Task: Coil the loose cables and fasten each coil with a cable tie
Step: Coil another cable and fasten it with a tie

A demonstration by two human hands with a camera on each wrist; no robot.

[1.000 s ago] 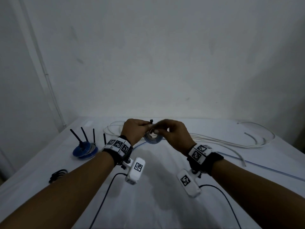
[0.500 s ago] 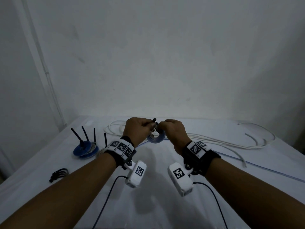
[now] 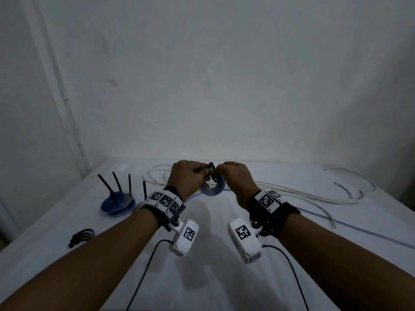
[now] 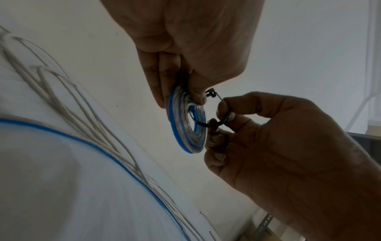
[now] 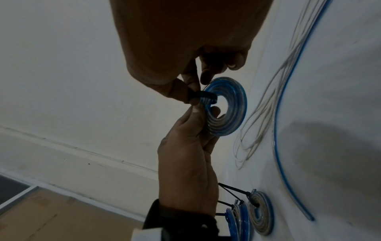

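Both fists have drawn closer together above the tabletop [image 3: 202,254]. The left hand [image 3: 186,178] pinches the blue coil [image 3: 213,187]; the right hand [image 3: 235,178] pinches the cable tie [image 4: 210,124] threaded through it. Finished coils [image 3: 118,204] lie at nine o'clock. Cinching looks imminent.

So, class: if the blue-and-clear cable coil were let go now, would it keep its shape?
Probably not: the left hand pinches the cable coil flat and the cable tie, pinched by the right hand, looks unclosed, so the turns may spring apart. It seems light, since a pinch alone carries it. Tied coils lie flat nearby, so rolling seems unlikely.
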